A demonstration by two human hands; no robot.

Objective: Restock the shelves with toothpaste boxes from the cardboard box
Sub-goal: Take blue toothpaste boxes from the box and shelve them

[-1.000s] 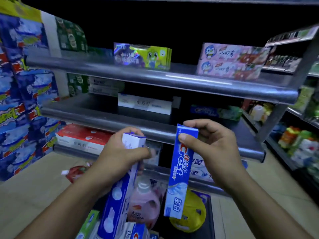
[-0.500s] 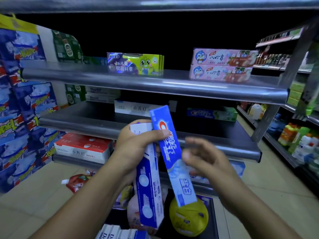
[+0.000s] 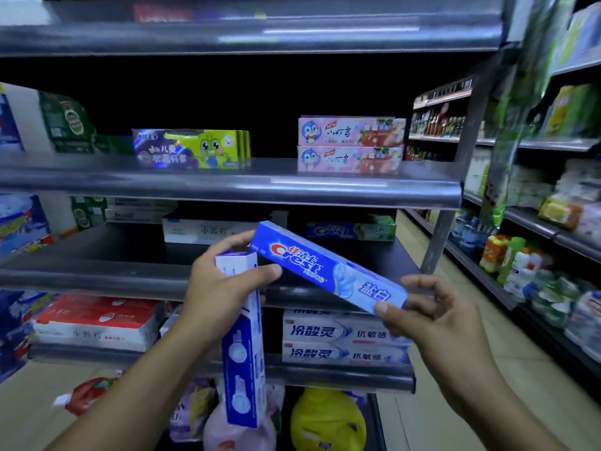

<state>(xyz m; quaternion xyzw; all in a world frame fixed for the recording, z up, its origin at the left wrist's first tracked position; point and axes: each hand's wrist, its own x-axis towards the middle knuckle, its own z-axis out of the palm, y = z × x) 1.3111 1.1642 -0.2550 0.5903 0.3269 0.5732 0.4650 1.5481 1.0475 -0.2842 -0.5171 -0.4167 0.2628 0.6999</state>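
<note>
Gripping an upright white-and-blue toothpaste box [image 3: 242, 369] near its top, the left hand [image 3: 224, 284] curls round it, thumb tip against the lower edge of a blue Crest box [image 3: 328, 271]. The right hand [image 3: 432, 317] pinches that Crest box's lower right end between thumb and fingers. The Crest box is tilted, left end higher, and is held in the air in front of the middle shelf [image 3: 97, 271]. Further back on that shelf lies a blue-green box [image 3: 351, 231]. The shelf above carries green boxes [image 3: 192, 149] and two stacked pink boxes [image 3: 351, 144]. The shelf below holds white boxes [image 3: 341, 340] and red-topped boxes [image 3: 97, 320].
</note>
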